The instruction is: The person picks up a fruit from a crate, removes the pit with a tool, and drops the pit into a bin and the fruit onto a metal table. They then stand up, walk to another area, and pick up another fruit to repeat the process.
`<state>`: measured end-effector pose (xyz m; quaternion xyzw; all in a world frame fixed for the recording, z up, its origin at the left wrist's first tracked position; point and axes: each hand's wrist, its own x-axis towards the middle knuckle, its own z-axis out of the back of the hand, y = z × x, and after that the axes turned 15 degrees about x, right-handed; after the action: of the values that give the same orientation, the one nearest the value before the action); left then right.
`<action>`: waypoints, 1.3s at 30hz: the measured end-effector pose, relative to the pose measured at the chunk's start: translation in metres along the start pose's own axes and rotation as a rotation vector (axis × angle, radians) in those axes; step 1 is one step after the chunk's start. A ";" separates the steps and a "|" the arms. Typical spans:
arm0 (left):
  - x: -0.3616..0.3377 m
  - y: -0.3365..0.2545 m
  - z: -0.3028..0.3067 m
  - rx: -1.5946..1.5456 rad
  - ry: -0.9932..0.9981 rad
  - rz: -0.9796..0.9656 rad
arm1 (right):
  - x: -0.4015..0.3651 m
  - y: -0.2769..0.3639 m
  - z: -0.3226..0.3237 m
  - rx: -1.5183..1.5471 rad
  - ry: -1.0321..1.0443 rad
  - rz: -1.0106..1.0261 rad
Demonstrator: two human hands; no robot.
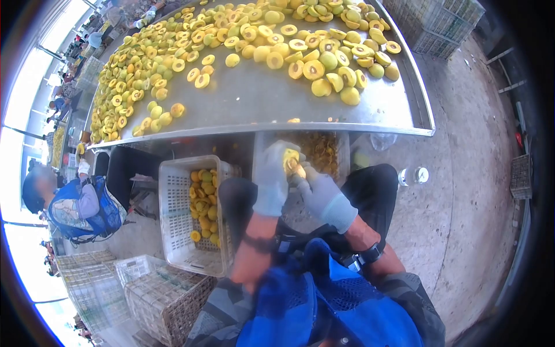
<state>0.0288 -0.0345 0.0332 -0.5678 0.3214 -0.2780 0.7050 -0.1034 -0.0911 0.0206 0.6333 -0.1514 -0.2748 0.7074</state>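
Note:
In front of my lap, my left hand [273, 184] in a pale work glove is closed around a halved yellow fruit [290, 159] that looks like a peach half. My right hand [325, 198], also gloved, presses against that fruit with closed fingers; whatever it grips, if anything, is hidden. Beneath the hands stands a pale crate [343, 159] with brownish-yellow scraps [319, 151] inside. Many more fruit halves [314, 69] lie cut side up or down on the metal table [248, 104] ahead.
To my left a white plastic crate [173, 217] holds fruit halves. Stacked crates [165, 295] stand behind it, others [435, 26] at the upper right. A seated co-worker [81, 205] is at the left. A round white-faced object [414, 176] lies on the concrete floor [457, 191].

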 end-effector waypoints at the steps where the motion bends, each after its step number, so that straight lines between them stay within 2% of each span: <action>1: 0.001 0.002 -0.001 -0.003 0.002 0.035 | -0.002 0.001 0.000 -0.006 -0.015 -0.006; 3: 0.004 0.003 -0.005 -0.005 0.017 0.103 | -0.006 0.009 -0.003 -0.014 -0.054 -0.018; 6: -0.003 -0.012 -0.014 -0.257 0.027 0.138 | -0.009 0.009 0.001 0.161 -0.085 0.056; 9: -0.004 -0.019 -0.023 -0.448 0.004 0.116 | -0.008 0.013 0.009 0.259 -0.070 -0.080; 12: -0.008 -0.012 -0.048 -0.378 -0.253 -0.165 | -0.008 0.010 0.010 0.378 -0.070 -0.070; 15: -0.004 -0.002 -0.039 -0.267 -0.208 -0.055 | -0.010 0.017 0.011 0.492 -0.011 -0.172; 21: -0.002 -0.011 -0.029 -0.333 -0.195 0.211 | -0.011 0.009 0.007 0.540 0.083 -0.206; 24: -0.002 -0.016 -0.025 -0.264 -0.178 0.213 | -0.013 0.017 0.012 0.616 0.149 -0.363; 27: 0.001 -0.013 -0.024 -0.099 -0.165 0.148 | -0.014 0.017 0.011 0.685 0.140 -0.344; 30: 0.002 -0.011 -0.020 -0.093 -0.088 0.050 | -0.016 0.023 0.017 0.768 0.215 -0.346; 33: 0.007 -0.003 -0.012 -0.022 0.061 -0.105 | -0.014 0.022 0.029 1.009 0.352 -0.533; 36: 0.017 0.001 -0.005 0.024 0.216 -0.260 | -0.012 0.017 0.031 1.010 0.398 -0.527; 39: 0.024 0.007 -0.003 0.029 0.294 -0.204 | -0.009 0.020 0.028 0.740 0.315 -0.519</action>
<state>0.0422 -0.0531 0.0224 -0.5406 0.3578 -0.4329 0.6264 -0.1223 -0.1081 0.0458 0.8934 0.0331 -0.2710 0.3569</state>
